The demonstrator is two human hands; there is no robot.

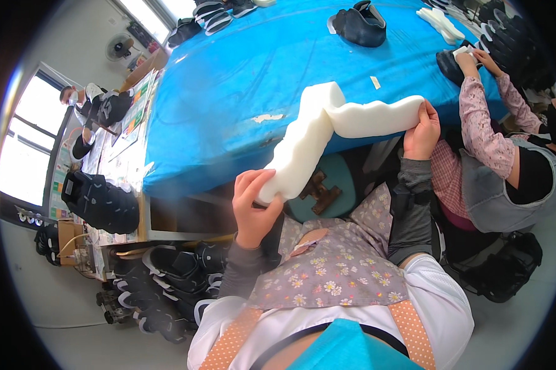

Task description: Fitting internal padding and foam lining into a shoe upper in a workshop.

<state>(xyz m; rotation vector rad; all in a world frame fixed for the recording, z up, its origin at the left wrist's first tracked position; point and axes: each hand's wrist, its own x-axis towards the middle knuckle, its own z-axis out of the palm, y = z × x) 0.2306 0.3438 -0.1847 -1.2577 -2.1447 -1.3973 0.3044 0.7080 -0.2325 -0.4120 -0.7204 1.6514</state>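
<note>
In front of me, over the near edge of the blue-covered table, I hold up white foam with wavy edges. It forms a bent shape with its corner at the far side; whether it is one folded piece or two pieces meeting there, I cannot tell. My left hand grips the lower left end, fingers and thumb on either side of it. My right hand pinches the tip of the right-hand part. On the table beyond lies a small pale scrap.
A black shoe stands at the table's far side, near more white foam pieces. To the right, a co-worker's hands work on a dark shoe. Stacked black shoes stand low at the left, and a green stool sits under the table edge.
</note>
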